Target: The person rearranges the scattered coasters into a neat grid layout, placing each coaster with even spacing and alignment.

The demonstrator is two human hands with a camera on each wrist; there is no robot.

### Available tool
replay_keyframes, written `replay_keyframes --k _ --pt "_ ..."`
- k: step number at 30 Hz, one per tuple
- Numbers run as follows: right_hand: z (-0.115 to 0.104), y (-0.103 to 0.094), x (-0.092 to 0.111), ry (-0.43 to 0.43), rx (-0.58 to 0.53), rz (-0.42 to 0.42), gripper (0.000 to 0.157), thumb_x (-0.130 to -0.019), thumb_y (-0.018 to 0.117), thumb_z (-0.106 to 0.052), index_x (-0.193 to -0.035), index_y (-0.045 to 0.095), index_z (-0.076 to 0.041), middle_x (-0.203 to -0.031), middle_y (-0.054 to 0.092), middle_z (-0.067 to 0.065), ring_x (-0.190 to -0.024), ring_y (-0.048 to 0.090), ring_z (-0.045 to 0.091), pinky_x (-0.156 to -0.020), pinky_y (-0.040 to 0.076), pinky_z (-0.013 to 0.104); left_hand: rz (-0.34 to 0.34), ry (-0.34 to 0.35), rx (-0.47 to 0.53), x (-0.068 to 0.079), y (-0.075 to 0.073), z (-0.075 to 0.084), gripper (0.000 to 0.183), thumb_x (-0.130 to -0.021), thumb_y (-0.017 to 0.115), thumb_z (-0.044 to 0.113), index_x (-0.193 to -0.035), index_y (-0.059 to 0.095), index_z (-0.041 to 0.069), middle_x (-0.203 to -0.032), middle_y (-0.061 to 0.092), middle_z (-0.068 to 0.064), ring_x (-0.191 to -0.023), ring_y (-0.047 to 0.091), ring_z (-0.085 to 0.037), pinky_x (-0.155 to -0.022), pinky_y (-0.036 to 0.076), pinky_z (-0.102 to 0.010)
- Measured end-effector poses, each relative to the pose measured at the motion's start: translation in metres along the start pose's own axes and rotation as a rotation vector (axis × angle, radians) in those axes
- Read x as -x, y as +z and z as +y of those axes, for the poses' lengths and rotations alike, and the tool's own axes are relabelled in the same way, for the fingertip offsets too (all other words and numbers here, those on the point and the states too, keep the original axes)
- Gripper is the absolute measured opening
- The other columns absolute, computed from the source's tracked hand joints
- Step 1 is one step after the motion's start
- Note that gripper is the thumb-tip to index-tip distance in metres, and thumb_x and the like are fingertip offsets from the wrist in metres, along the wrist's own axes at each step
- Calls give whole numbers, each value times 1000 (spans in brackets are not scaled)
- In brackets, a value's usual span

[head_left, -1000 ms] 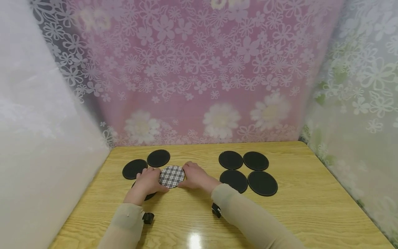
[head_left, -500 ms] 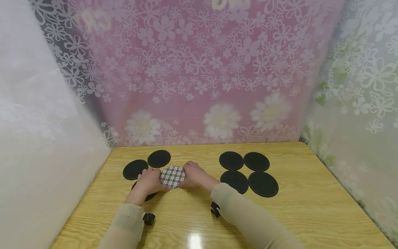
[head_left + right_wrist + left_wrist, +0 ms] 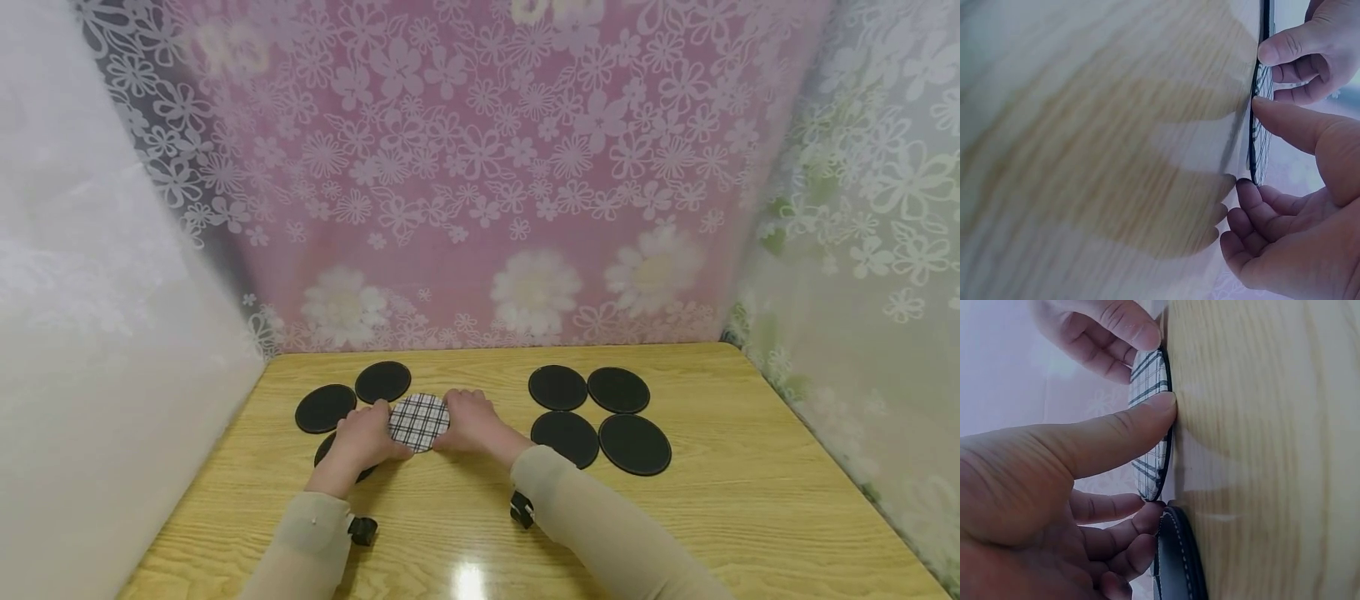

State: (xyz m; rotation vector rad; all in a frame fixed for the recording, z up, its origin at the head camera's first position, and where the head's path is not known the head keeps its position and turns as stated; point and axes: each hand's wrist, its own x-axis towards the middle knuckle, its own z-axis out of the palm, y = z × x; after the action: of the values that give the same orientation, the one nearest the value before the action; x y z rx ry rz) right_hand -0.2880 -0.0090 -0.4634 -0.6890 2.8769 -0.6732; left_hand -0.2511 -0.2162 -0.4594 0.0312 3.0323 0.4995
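A round coaster (image 3: 419, 422) with a white and black plaid top is held between both hands at the left middle of the table. My left hand (image 3: 365, 439) grips its left edge, thumb on the near side and fingers on the far side. My right hand (image 3: 472, 423) grips the opposite edge in the same way. In the left wrist view the plaid coaster (image 3: 1149, 378) shows a black underside edge close to the wood, and a black stitched coaster (image 3: 1175, 559) lies by my left fingers. From the right wrist view I cannot tell whether the plaid coaster (image 3: 1262, 140) touches the table.
At the left lie black round coasters, one at the back (image 3: 383, 382), one farther left (image 3: 326, 408) and one partly under my left hand (image 3: 324, 451). Several more, such as the near right one (image 3: 635, 444), form a group at the right. A floral curtain (image 3: 480, 167) stands behind the wooden table (image 3: 750, 500).
The plaid coaster has shifted slightly to the right and away from me, with both hands still gripping it. The black coasters at the right stay where they were.
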Motion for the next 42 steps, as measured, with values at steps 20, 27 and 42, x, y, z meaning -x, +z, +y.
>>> replay_keyframes --k 20,27,42 --pt "15 -15 10 20 -71 23 76 -87 97 -31 -146 62 0 -134 70 14 -125 57 39 -111 46 55 69 62 85 -4 7 12 84 -81 102 39 -138 60 -6 -117 75 -21 -107 72 -42 -96 57 -58" --pt "31 -27 20 36 -96 42 78 -86 99 -30 -149 62 0 -137 71 13 -129 57 41 -110 48 55 55 83 176 -4 8 28 80 -82 102 35 -137 60 -5 -106 74 -12 -100 70 -34 -95 55 -56" --pt "60 -53 41 132 -149 52 81 -88 97 -28 -153 58 -1 -116 75 8 -126 58 38 -106 50 53 55 109 309 -14 17 68 83 -82 102 32 -145 60 -3 -118 76 -15 -107 71 -31 -97 57 -53"
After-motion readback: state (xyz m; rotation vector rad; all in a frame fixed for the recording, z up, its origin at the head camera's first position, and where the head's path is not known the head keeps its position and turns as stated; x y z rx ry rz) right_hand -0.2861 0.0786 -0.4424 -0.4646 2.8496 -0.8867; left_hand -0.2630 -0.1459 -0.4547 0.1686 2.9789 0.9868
